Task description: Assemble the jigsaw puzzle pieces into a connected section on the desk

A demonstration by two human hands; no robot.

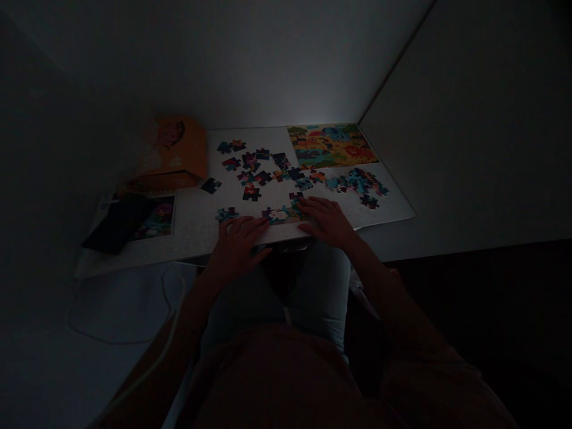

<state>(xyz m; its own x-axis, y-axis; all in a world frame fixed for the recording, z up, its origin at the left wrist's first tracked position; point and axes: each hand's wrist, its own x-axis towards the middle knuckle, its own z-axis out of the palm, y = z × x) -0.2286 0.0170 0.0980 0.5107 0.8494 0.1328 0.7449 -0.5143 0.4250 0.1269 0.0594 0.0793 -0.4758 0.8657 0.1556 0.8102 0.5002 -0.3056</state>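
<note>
The scene is very dark. My left hand point(239, 238) lies flat on the near edge of a white board point(196, 229), fingers stretched toward a short joined strip of puzzle pieces point(282, 214). My right hand point(325, 219) rests flat on the right end of that strip, fingers spread. Neither hand grips anything. Several loose puzzle pieces point(257, 167) are scattered across the middle of the board. Another cluster of pieces point(360, 183) lies to the right.
An orange puzzle box point(172, 152) stands at the back left. A finished colourful picture point(329, 145) lies at the back right. A dark picture card point(154, 217) sits at the left. Walls close in behind and right. A white cable point(172, 310) runs at lower left.
</note>
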